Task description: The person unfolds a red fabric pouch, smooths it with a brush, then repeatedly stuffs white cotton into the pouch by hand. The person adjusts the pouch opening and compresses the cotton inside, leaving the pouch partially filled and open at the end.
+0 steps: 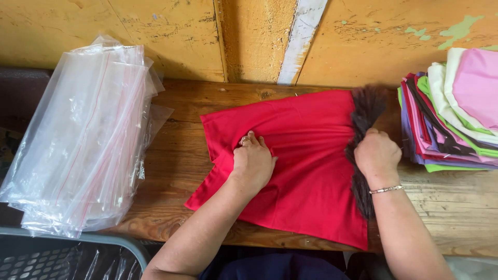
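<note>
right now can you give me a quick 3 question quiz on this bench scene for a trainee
1. True or false: the left hand presses flat on the red cloth.
2. What does the right hand grip? A) a dark brush B) scissors C) a clear bag
3. What lies at the left end of the wooden bench?

Key
1. True.
2. A, its bristles are blurred at the cloth's right edge.
3. A heap of clear plastic bags; a stack of coloured cloths sits at the right end.

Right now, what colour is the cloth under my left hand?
Plain red cloth, pressed flat by the left hand; shows best in the head view.
</note>
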